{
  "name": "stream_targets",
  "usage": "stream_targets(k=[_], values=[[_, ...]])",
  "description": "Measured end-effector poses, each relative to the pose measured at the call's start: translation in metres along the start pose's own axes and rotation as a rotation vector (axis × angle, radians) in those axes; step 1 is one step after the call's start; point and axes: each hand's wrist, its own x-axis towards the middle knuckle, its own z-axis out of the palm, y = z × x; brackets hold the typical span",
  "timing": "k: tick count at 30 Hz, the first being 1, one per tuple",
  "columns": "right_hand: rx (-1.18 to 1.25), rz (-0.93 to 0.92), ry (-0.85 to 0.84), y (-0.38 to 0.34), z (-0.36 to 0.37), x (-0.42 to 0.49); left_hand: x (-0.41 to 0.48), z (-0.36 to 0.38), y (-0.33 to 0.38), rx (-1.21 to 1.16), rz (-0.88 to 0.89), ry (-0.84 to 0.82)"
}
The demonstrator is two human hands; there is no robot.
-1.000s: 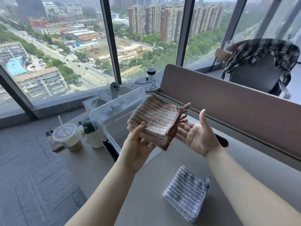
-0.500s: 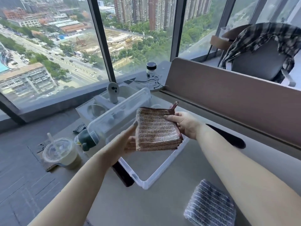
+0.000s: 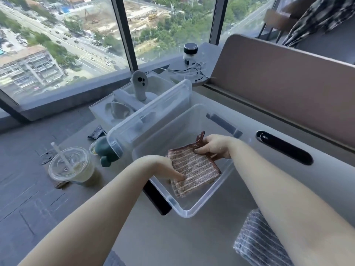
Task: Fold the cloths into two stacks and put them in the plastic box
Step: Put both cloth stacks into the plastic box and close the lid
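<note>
A folded stack of brown striped cloths [image 3: 194, 169] lies low inside the clear plastic box [image 3: 184, 209], at its near right part. My left hand [image 3: 170, 167] grips the stack's left edge, thumb on top. At the far corner, beside the hanging loops, my right hand [image 3: 213, 147] pinches the same stack. A second folded stack, grey and white striped [image 3: 255, 244], rests on the table at lower right, partly hidden by my right forearm.
The box's clear lid [image 3: 151, 116] leans upright against its far left side. A lidded iced drink with a straw [image 3: 71, 166] and a dark green bottle [image 3: 104, 150] stand to the left. A brown partition [image 3: 278, 89] borders the table on the right.
Both hands have carried the brown stack from above the table down into the plastic box. My right hand, open a second ago, now holds the stack's far corner.
</note>
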Motion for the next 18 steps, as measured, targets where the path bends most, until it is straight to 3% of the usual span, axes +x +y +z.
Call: stream_targets(k=[4,8,10,18], values=[[-0.107,0.042,-0.060,0.002,0.007,0.008,-0.005,0.001,0.009,0.216,-0.044,0.008],[-0.240,0.058,-0.080,0.002,0.019,0.020,-0.014,-0.008,0.014,0.436,-0.164,0.256],[-0.297,0.073,-0.098,0.002,0.023,0.024,-0.009,-0.011,0.010,0.447,-0.174,0.294],[-0.470,0.064,-0.197,0.001,0.027,0.020,0.014,-0.004,0.000,0.374,-0.029,0.038]])
